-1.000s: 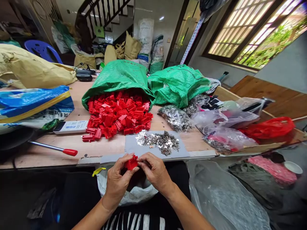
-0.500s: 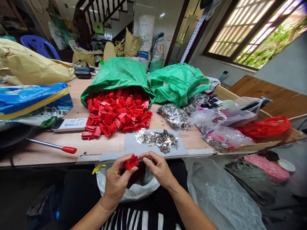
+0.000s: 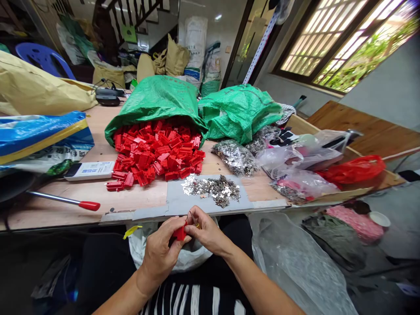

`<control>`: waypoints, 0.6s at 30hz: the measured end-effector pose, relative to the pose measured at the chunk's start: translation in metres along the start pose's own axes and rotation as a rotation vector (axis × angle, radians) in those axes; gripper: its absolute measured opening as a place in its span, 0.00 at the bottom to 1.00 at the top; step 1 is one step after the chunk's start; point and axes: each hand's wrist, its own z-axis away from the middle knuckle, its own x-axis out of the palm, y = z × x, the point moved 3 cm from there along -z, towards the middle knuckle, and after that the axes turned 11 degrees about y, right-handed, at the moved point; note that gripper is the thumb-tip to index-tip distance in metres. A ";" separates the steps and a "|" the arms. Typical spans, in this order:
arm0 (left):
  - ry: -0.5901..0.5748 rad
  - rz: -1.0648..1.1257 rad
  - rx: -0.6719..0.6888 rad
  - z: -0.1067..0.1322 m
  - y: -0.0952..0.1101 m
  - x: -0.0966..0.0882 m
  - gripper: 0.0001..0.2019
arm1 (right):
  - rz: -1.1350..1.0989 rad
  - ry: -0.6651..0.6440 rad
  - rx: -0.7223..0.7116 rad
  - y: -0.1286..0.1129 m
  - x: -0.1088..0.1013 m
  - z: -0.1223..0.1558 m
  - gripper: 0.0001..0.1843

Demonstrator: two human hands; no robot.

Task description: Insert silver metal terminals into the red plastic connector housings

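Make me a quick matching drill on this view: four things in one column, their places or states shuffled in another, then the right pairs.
Things
1. Person's left hand
2. Loose silver metal pieces
3. Slim metal lever
4. Heap of small red plastic parts

Places or states
A. Ends in a red tip
B. At the mouth of a green woven bag
C. Holding a single red plastic part
D. On a flat grey sheet

Right pairs: 1-C, 2-D, 3-A, 4-B
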 end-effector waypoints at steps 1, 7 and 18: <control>-0.013 0.003 -0.017 0.000 0.001 0.000 0.17 | -0.058 -0.021 0.028 0.002 0.001 0.001 0.19; -0.090 0.174 -0.344 0.004 -0.008 -0.002 0.14 | -0.250 -0.137 0.202 0.009 0.006 0.007 0.26; 0.049 0.663 -0.741 0.012 -0.029 -0.006 0.13 | -0.268 -0.233 0.307 0.006 0.014 0.002 0.28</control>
